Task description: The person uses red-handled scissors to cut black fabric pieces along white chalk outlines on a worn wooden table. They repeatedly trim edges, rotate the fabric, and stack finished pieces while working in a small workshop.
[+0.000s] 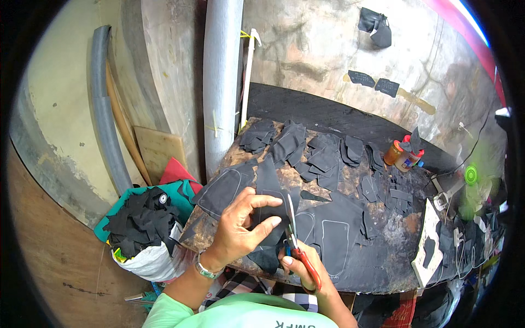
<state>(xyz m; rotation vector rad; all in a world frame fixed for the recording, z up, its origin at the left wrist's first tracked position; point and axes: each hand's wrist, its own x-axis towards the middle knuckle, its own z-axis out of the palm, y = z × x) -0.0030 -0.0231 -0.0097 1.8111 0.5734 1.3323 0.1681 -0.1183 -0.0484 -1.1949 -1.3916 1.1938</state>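
1. We see the left hand (240,224) pinching a black cut piece (269,210), thumb and fingers clamped on its edge; the piece is lifted just above the near edge of the counter (383,262)
2. Right hand (303,268) is closed on red-handled scissors (298,240); blades point up and away from us, touching the piece's right side
3. We can't tell whether the blades are apart or together; the edge-on view hides it
4. The piece's long axis runs roughly near-to-far, with its narrow end toward the far side of the counter
5. Risk: the left fingertips sit close to the blades, so a slip of the limp material could pull a finger into the cut, we judge
6. Risk: the piece hangs unsupported below the grip, so it may twist and the cut may wander off line
7. More black pieces (322,156) are piled at the far side of the counter, glue bottles (402,156) at its far right, and a bag of black scraps (143,224) left of the counter
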